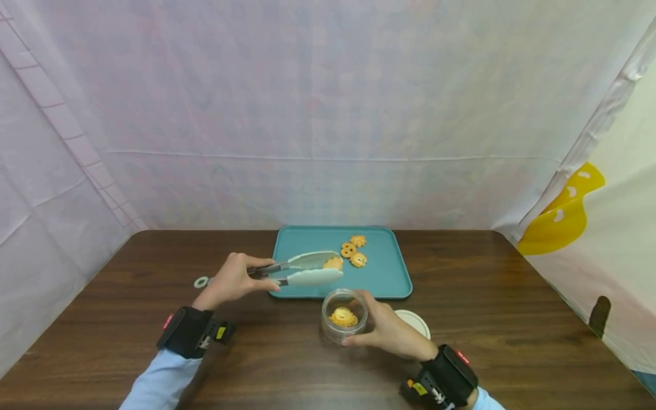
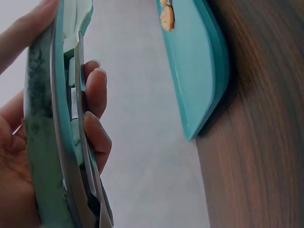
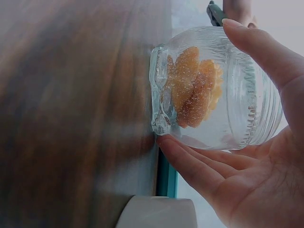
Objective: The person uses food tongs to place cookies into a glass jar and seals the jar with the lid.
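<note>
My left hand [image 1: 233, 279] grips a pair of tongs [image 2: 61, 118] with pale green tips, which reach over the teal tray [image 1: 302, 239]. A cookie [image 1: 333, 263] shows between the tong tips; whether they squeeze it I cannot tell. Further right on the tray lie a flower-shaped cookie [image 1: 358, 241], a pretzel-like cookie [image 1: 348, 250] and a round cookie [image 1: 359, 260]. My right hand [image 1: 381, 327] holds a clear glass jar [image 3: 237, 85] round its side, thumb on one side and fingers on the other. Inside the upright jar are sugar-sprinkled cookies [image 3: 197, 90], stacked at its bottom.
A white lid [image 1: 414, 322] lies on the brown wooden table [image 1: 277, 364], just behind my right hand. The tray stands near the table's far edge. Pale cloth [image 1: 318, 114] hangs behind it and at both sides.
</note>
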### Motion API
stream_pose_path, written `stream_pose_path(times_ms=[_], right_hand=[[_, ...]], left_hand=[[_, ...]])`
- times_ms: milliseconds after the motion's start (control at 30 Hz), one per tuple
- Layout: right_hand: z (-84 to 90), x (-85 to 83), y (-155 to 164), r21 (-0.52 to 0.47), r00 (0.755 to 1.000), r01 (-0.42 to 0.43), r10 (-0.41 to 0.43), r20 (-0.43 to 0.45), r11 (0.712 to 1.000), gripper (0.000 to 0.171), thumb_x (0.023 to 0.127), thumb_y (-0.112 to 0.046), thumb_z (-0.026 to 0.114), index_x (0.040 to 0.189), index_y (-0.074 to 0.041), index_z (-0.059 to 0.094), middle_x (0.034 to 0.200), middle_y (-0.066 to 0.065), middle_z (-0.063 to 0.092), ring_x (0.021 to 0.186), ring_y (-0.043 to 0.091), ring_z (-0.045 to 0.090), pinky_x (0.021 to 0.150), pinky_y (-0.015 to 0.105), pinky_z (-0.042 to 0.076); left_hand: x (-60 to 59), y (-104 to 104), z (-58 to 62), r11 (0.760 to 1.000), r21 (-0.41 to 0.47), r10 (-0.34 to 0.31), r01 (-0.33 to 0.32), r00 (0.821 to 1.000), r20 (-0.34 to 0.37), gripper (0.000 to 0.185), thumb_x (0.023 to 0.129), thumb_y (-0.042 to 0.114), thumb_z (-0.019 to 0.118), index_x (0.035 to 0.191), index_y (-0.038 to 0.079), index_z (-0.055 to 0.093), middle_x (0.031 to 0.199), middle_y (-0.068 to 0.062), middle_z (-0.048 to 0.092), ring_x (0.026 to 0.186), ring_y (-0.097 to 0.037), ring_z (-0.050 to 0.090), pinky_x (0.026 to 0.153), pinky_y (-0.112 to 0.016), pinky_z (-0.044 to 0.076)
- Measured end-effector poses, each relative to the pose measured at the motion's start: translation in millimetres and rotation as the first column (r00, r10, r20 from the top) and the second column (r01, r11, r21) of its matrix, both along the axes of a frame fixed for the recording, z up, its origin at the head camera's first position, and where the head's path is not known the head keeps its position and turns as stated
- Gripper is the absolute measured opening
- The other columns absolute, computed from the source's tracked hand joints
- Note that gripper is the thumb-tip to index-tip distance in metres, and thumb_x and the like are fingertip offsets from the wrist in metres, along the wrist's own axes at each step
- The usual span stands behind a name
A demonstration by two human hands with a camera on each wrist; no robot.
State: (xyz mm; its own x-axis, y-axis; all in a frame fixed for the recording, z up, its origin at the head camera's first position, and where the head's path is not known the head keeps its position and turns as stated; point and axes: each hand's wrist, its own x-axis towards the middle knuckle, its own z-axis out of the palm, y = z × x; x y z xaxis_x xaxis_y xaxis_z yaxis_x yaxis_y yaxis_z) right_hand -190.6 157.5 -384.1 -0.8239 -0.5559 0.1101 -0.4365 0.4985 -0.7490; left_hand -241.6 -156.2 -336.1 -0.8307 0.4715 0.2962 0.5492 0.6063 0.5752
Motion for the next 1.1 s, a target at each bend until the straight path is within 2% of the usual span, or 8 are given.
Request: stream_pose_path(times_ms=[100, 200, 333, 467, 567, 667, 900, 1100], right_hand=[[-0.6, 0.4, -0.4, 0.003, 1.000, 0.003, -0.003, 0.001, 1.000, 0.075, 0.073, -0.041, 0.069, 0.132, -0.020, 0.028, 0.117, 0.005, 0.053, 0.104, 0.019, 0.053, 0.081, 0.035, 0.044], [-1.5, 0.4, -0.7, 0.011, 1.000, 0.007, -0.007, -0.003, 1.000, 0.076, 0.073, -0.043, 0.069, 0.133, -0.020, 0.028, 0.118, 0.006, 0.053, 0.104, 0.019, 0.053, 0.082, 0.035, 0.044], [-3.0, -0.1, -1.2, 0.032, 1.000, 0.018, -0.018, -0.018, 0.999, 0.079, 0.072, -0.046, 0.068, 0.133, -0.015, 0.028, 0.119, 0.007, 0.053, 0.104, 0.020, 0.053, 0.083, 0.035, 0.044], [-3.3, -0.5, -1.7, 0.051, 0.999, 0.035, -0.034, -0.022, 0.998, 0.083, 0.071, -0.048, 0.068, 0.133, -0.010, 0.028, 0.121, 0.009, 0.052, 0.106, 0.022, 0.052, 0.084, 0.038, 0.043], [-2.6, -0.5, -1.8, 0.050, 0.999, 0.036, -0.036, -0.013, 0.998, 0.084, 0.072, -0.047, 0.068, 0.134, -0.008, 0.027, 0.120, 0.010, 0.053, 0.107, 0.022, 0.052, 0.084, 0.038, 0.043], [-1.6, -0.4, -1.8, 0.049, 0.999, 0.038, -0.038, -0.016, 0.998, 0.085, 0.071, -0.047, 0.069, 0.134, -0.008, 0.026, 0.119, 0.011, 0.053, 0.107, 0.022, 0.052, 0.084, 0.037, 0.043], [-0.4, -0.7, -0.7, 0.052, 0.999, 0.047, -0.046, -0.020, 0.998, 0.087, 0.071, -0.046, 0.070, 0.134, -0.005, 0.026, 0.115, 0.010, 0.055, 0.104, 0.021, 0.053, 0.082, 0.036, 0.044], [-0.2, -0.1, -0.5, 0.068, 0.998, 0.065, -0.065, -0.002, 0.996, 0.099, 0.070, -0.046, 0.070, 0.139, 0.002, 0.017, 0.121, 0.018, 0.051, 0.109, 0.025, 0.051, 0.087, 0.040, 0.042]], left_hand=[[1.4, -0.7, 0.7, 1.000, 0.003, -0.004, 0.004, 1.000, 0.001, 0.057, 0.068, 0.037, 0.073, 0.111, 0.003, 0.063, 0.043, 0.004, 0.036, 0.049, -0.005, 0.012, 0.048, -0.024, 0.021], [2.8, -1.2, 1.2, 1.000, 0.011, -0.011, 0.011, 1.000, -0.008, 0.056, 0.067, 0.038, 0.074, 0.111, 0.004, 0.063, 0.047, 0.004, 0.043, 0.048, -0.004, 0.017, 0.049, -0.024, 0.024], [6.3, -1.6, 2.8, 0.999, 0.011, -0.037, 0.037, 0.999, -0.014, 0.056, 0.067, 0.041, 0.072, 0.112, 0.008, 0.063, 0.061, 0.006, 0.057, 0.049, -0.004, 0.029, 0.055, -0.027, 0.031], [10.9, -0.2, 5.6, 0.997, 0.005, -0.074, 0.074, 0.997, -0.011, 0.057, 0.068, 0.044, 0.070, 0.114, 0.010, 0.062, 0.063, 0.005, 0.058, 0.050, -0.004, 0.031, 0.057, -0.029, 0.033], [13.8, 1.7, 7.7, 0.995, 0.009, -0.100, 0.100, 0.995, -0.020, 0.057, 0.068, 0.044, 0.070, 0.113, 0.009, 0.062, 0.075, -0.001, 0.065, 0.054, -0.001, 0.042, 0.057, -0.027, 0.036], [16.0, 3.5, 9.4, 0.991, 0.014, -0.133, 0.133, 0.991, -0.034, 0.056, 0.069, 0.041, 0.071, 0.112, 0.007, 0.063, 0.093, -0.006, 0.067, 0.066, -0.002, 0.055, 0.058, -0.025, 0.041], [18.8, 6.9, 13.3, 0.984, 0.024, -0.175, 0.176, 0.984, -0.012, 0.054, 0.068, 0.039, 0.072, 0.110, 0.006, 0.064, 0.095, -0.007, 0.067, 0.068, -0.004, 0.058, 0.061, -0.023, 0.047], [19.4, 8.0, 12.8, 0.979, 0.008, -0.205, 0.205, 0.979, 0.005, 0.055, 0.069, 0.042, 0.070, 0.111, 0.007, 0.063, 0.096, -0.005, 0.067, 0.065, -0.004, 0.055, 0.060, -0.023, 0.045]])
